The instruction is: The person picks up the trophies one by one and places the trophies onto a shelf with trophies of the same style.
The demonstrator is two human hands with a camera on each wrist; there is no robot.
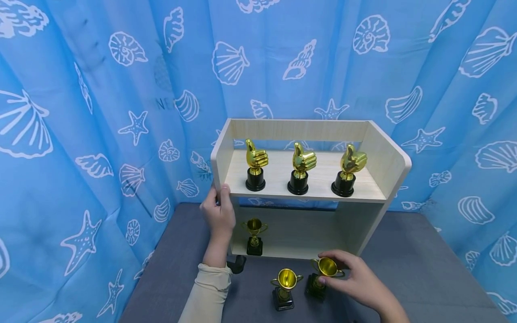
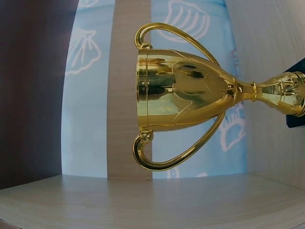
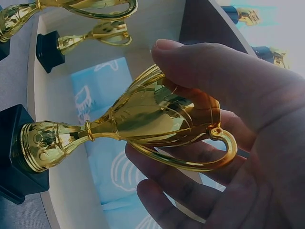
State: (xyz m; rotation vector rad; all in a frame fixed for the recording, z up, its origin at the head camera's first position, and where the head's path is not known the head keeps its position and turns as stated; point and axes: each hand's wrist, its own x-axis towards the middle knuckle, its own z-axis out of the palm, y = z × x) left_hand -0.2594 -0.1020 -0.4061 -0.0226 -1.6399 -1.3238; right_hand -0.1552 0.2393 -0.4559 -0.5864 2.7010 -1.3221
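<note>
My right hand holds a gold trophy cup with a black base, the thumb on one side of its bowl and fingers on the other. The cup is upright in front of the shelf, right of a matching trophy cup on the grey table. My left hand grips the left side panel of the two-tier pale wooden shelf, thumb at its front edge. Just right of this hand, a third trophy cup stands at the left of the lower tier; its bowl and handles fill the left wrist view.
Three gold thumbs-up trophies on black bases stand in a row on the upper tier. A small black object shows by the left wrist. Behind and beside the grey table hangs a blue curtain printed with white shells.
</note>
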